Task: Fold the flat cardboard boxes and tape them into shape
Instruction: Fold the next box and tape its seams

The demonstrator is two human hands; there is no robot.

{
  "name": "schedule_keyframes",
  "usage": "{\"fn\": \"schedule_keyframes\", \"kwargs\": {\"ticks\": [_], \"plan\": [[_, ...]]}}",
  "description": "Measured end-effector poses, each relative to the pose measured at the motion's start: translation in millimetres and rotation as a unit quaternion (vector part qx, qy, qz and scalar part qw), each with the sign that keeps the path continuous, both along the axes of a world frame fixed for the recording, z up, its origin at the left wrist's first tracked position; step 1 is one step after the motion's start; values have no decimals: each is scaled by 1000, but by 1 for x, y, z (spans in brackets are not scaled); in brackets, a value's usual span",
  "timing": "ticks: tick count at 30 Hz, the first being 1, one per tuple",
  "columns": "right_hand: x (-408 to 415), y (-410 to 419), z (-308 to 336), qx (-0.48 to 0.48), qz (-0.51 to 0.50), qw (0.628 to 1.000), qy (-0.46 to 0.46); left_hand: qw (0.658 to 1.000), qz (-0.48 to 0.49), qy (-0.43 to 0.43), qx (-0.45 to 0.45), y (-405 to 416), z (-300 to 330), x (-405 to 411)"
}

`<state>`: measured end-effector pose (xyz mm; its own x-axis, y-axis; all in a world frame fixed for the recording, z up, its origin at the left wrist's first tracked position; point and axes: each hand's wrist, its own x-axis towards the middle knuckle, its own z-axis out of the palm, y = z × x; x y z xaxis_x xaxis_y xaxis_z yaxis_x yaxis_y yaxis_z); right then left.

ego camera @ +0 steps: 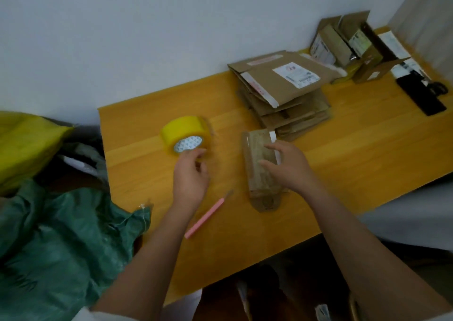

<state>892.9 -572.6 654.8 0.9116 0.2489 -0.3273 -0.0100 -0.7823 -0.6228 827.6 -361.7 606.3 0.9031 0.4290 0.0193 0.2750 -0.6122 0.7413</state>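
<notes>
On the yellow table, the left hand, fingers loosely curled and empty, nears the tape roll just beyond; right hand presses the small box mid-table, long axis front-to-back.

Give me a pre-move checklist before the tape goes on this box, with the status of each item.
1. Box held down: ok, right hand rests on it with fingers spread.
2. Tape roll within reach: ok, left hand is right at it, fingers curled beside the roll.
3. Tape gripped: cannot tell, motion blur hides the contact.
4. Loose tape end found: cannot tell.
5. Knife ready for cutting: ok, it lies on the table near the left forearm.
6. Box folded into shape: cannot tell, it looks low and blurred.
</notes>
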Motion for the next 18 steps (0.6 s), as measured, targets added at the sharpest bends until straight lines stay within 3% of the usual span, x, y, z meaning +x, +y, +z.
{"fn": "schedule_keyframes", "kwargs": {"ticks": [3,7,15,18], "plan": [[6,43,6,27,-33,999,-33,998,-2,-9,66,43,18,22],[23,80,6,-74,-38,990,-111,992,-28,51,108,78,25,53],[38,106,-14,20,-78,994,-80,976,-115,177,60,91,10,102],[40,115,-14,82,-110,990,25,964,-119,225,71,93,6,113]]}}
